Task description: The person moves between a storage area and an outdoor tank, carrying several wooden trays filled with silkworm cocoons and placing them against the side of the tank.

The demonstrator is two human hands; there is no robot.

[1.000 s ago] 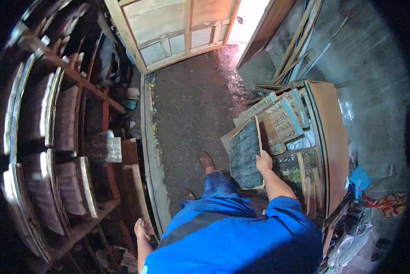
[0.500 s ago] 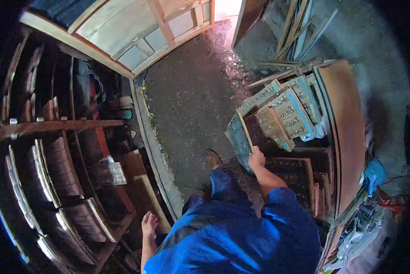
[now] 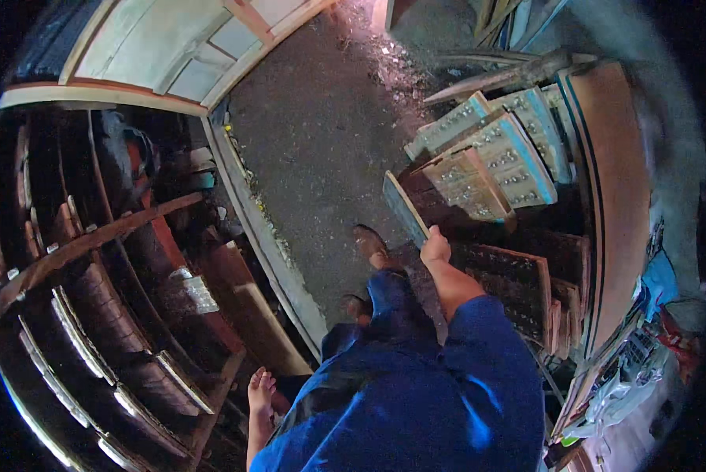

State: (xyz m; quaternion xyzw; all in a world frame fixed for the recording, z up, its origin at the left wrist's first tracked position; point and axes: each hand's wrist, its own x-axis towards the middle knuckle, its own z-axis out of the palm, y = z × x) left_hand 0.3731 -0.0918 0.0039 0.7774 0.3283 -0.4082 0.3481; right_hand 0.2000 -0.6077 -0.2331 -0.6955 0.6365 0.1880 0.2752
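Observation:
My right hand (image 3: 435, 248) is closed on the near end of the edge of a flat board (image 3: 405, 208) with a dark grey face and a pale wooden edge. The board is tilted and points forward, away from me, over the floor. My left hand (image 3: 261, 389) hangs low at my left side with loosely bent fingers and nothing visible in it. A shelving rack is beside that hand. To the right of the board lean several wooden panels (image 3: 490, 177) covered with rows of small metal studs and edged in blue.
Dark shelving (image 3: 93, 236) with upright slabs fills the left side. A low concrete curb (image 3: 270, 236) runs beside the dark floor (image 3: 306, 134). Framed boards (image 3: 502, 287) and a tall brown sheet (image 3: 616, 181) stand on the right. Plastic bags (image 3: 624, 401) lie behind them.
The board has turned in my right hand from showing its broad face to nearly edge-on. My view has shifted forward along the floor, and my feet have moved. My left hand still hangs low.

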